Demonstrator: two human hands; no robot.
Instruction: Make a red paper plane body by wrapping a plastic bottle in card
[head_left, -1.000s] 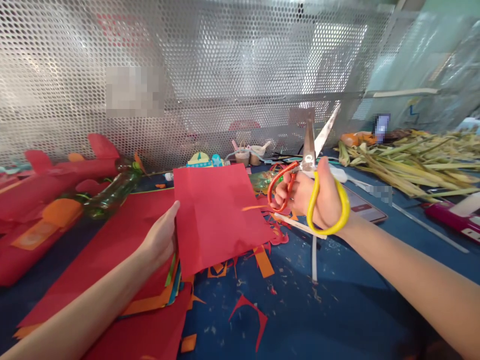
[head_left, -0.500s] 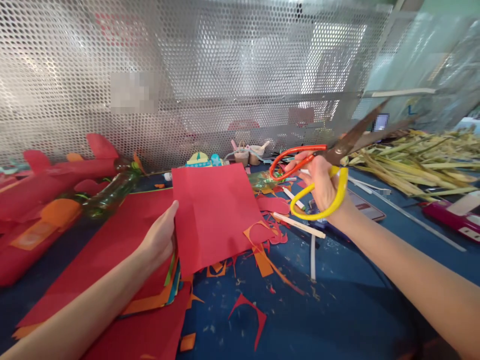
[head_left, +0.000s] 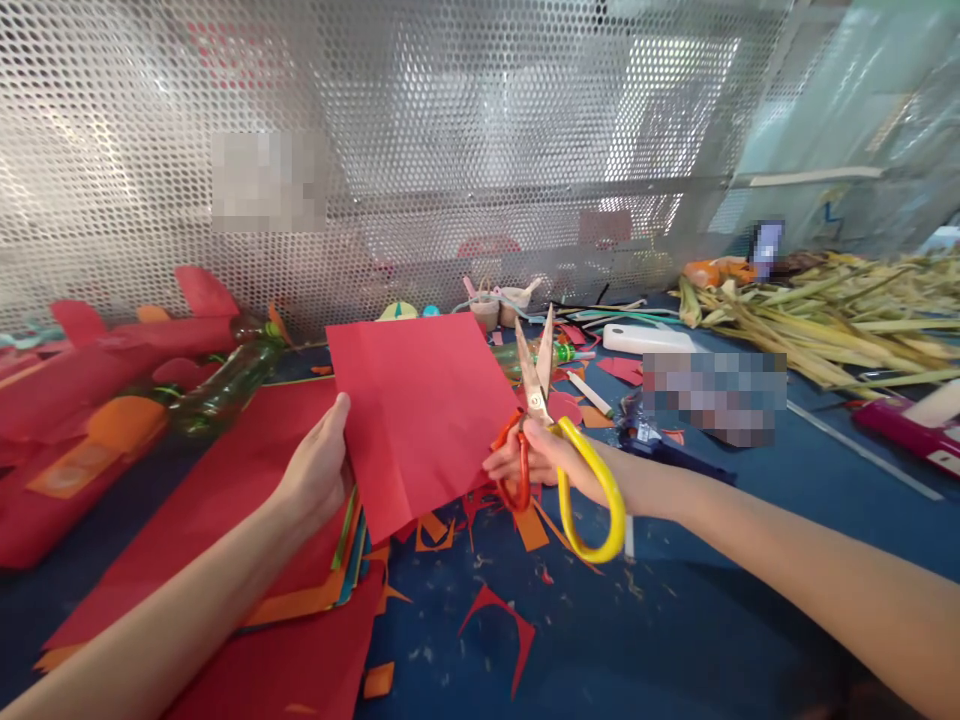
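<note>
"Left hand (head_left: 319, 470), what is it doing?"

"Gripping the left edge of a red sheet (head_left: 420, 420), thumb at the front, with the sheet angled up between both hands, over the blue table (head_left: 637, 620)"

"And the right hand (head_left: 581, 468)?"

"Closed around the scissors (head_left: 535, 400), through one red and one yellow handle loop; the blades are spread and point away from the person, beside the sheet's right edge. I cannot tell whether the fingertips touch the paper"

"How much cutting is done?"

"Some, judging by the scraps: orange scraps (head_left: 531, 528) lie below the sheet, and a curved red offcut (head_left: 525, 640) lies nearer the person. The held sheet shows no cut-out or slit, so any cutting of it seems yet to be done. More paper lies in a stack (head_left: 202, 500) at the left"

"Anything farther out?"

"A green bottle (head_left: 217, 395) beyond the stack, and long dry leaves (head_left: 810, 310) at the far right"
</note>
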